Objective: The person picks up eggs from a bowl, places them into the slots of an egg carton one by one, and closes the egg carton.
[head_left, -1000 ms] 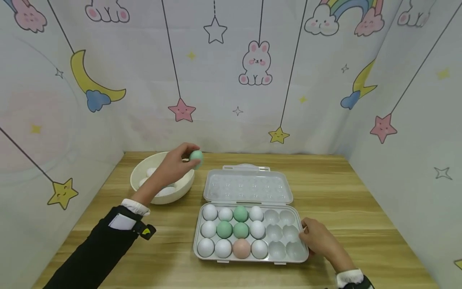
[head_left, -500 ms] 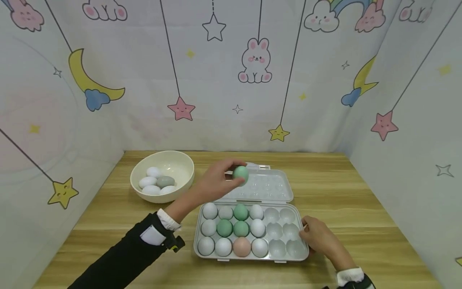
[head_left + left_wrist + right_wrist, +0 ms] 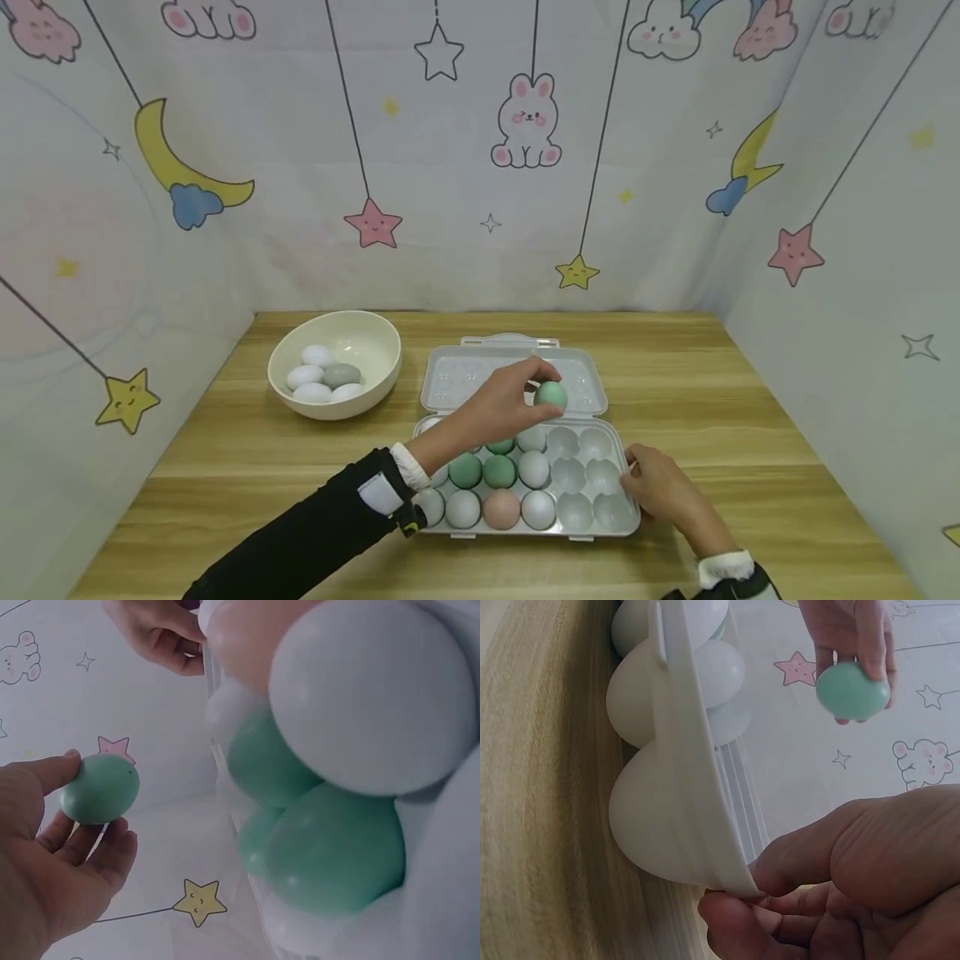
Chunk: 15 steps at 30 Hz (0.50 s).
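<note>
Wooden tabletop (image 3: 735, 400), egg tray (image 3: 575, 510), green egg (image 3: 552, 398) in left hand (image 3: 504, 403)

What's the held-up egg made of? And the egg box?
The mint, oval egg has a smooth, satiny surface: maybe shell or plastic, I can't tell. The whitish, rectangular egg box is probably plastic, lightly glossy: its thin rim and rounded cups look moulded.

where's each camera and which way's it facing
Head: on the head, looking forward and down at the white plastic egg tray and round cream bowl; left hand, right hand, black sleeves show.
Left wrist: worn there, looking past the left hand at the oval green egg it holds; right hand at top.
Right wrist: worn there, looking at the right hand pinching the tray's edge; left hand beyond.
Both wrist views share that egg.
</note>
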Each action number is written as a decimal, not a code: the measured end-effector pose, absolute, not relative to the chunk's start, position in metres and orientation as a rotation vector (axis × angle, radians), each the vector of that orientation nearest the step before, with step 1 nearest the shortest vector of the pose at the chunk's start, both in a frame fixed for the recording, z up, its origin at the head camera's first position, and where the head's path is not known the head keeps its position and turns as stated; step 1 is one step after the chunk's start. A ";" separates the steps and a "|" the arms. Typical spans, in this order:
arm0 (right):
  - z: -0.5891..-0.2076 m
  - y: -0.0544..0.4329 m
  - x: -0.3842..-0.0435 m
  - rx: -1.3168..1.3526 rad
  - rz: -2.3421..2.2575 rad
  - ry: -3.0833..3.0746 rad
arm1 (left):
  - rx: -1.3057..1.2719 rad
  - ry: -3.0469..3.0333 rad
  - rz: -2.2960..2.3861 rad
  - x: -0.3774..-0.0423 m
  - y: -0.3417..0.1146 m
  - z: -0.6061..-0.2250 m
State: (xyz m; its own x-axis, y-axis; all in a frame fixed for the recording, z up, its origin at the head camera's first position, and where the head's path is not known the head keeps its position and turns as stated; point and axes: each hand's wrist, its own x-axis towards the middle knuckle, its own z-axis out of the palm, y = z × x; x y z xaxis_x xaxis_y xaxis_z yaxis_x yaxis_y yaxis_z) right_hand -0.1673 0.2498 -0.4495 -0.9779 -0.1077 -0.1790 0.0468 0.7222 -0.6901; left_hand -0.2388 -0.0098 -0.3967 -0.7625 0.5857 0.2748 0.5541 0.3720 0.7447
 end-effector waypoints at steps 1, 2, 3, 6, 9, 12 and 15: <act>-0.449 0.250 -0.167 -0.051 -1.098 2.723 | 1.068 2.590 1.346 -0.240 -0.007 -0.399; -0.449 0.250 -0.167 -0.054 -1.100 2.727 | 1.071 2.593 1.334 -0.240 -0.004 -0.401; -0.449 0.250 -0.167 -0.057 -1.102 2.731 | 1.077 2.593 1.320 -0.241 -0.002 -0.403; -0.449 0.250 -0.167 -0.054 -1.101 2.737 | 1.099 2.584 1.280 -0.243 0.004 -0.411; -0.449 0.249 -0.167 -0.056 -1.097 2.741 | 1.106 2.591 1.219 -0.244 0.008 -0.418; -0.450 0.249 -0.167 -0.055 -1.082 2.746 | 1.090 2.626 1.135 -0.244 0.012 -0.423; -0.449 0.249 -0.167 -0.058 -1.079 2.741 | 1.080 2.658 1.053 -0.243 0.015 -0.425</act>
State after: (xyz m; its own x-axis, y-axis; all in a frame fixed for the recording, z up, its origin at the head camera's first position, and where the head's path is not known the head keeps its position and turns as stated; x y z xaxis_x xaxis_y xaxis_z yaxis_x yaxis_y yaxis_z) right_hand -0.1672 0.2493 -0.4493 -0.9801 -0.1077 -0.1665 0.0347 0.7336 -0.6787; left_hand -0.2434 0.0154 -0.4254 -0.7472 0.6427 0.1691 0.5841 0.5137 0.6285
